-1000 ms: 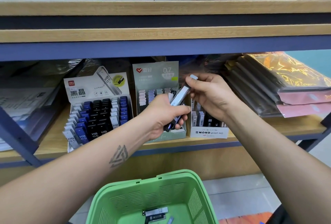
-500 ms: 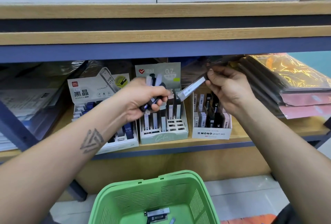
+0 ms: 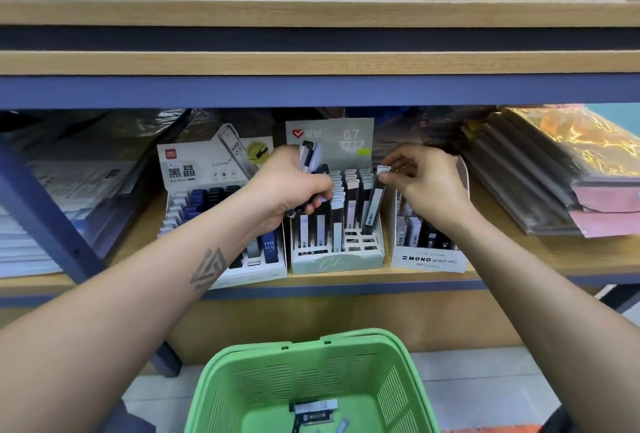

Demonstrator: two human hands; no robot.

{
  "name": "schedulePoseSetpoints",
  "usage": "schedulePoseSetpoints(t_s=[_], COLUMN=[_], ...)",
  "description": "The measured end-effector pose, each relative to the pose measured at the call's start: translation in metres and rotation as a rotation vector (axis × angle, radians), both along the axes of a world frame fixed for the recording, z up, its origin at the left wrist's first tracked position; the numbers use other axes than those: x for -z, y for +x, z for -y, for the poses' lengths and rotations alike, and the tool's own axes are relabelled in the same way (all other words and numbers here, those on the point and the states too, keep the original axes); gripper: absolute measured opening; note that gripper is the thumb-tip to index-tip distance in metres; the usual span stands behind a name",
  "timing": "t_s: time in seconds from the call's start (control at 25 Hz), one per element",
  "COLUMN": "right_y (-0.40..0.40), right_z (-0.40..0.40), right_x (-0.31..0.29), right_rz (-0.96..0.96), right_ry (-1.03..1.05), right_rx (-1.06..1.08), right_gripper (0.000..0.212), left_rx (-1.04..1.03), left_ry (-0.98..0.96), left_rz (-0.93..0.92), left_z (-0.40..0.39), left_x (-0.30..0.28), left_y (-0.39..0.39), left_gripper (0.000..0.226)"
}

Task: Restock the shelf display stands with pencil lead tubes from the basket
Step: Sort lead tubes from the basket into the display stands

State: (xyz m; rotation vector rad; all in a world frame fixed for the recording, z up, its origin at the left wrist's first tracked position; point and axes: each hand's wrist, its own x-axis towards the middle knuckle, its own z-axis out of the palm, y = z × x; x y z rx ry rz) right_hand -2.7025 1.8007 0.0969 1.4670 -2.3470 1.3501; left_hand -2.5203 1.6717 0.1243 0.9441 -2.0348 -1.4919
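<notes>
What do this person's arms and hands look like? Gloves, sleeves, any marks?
Both forearms are bare to the frame edge: no sleeves or gloves show. The left hand and right hand carry no ring, watch or bracelet that can be seen. The left forearm bears one dark geometric tattoo, built of interlocking triangle outlines, partway between wrist and elbow. No marking shows on the right forearm.

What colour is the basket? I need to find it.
Green basket, clearest in the head view.
</notes>
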Motion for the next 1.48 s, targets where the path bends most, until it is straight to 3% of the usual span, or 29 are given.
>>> schedulePoseSetpoints(t_s=[0.24, 0.76, 1.24, 1.48], right_y=[0.001, 0.0, -0.005, -0.005], right_z=[0.0, 0.003, -0.002, 0.002], right_x=[0.001, 0.004, -0.003, 0.004], right_rz=[0.053, 0.06, 0.1, 0.049], right_ry=[-0.009, -0.044, 0.007, 0.06], right_rx=[-0.05, -0.06, -0.105, -0.095], right_gripper=[0.018, 0.02, 0.027, 0.016], left_rx=[0.066, 0.126, 0.152, 0.148], left_ry=[-0.133, -0.161, -0.172, -0.171], left_rz=[0.137, -0.025, 0.001, 0.02], left_z=[-0.005, -0.007, -0.004, -0.003], left_x=[0.009, 0.011, 0.016, 0.016], left_y=[-0.012, -0.014, -0.015, -0.015], left_gripper=[0.023, 0.021, 0.017, 0.026])
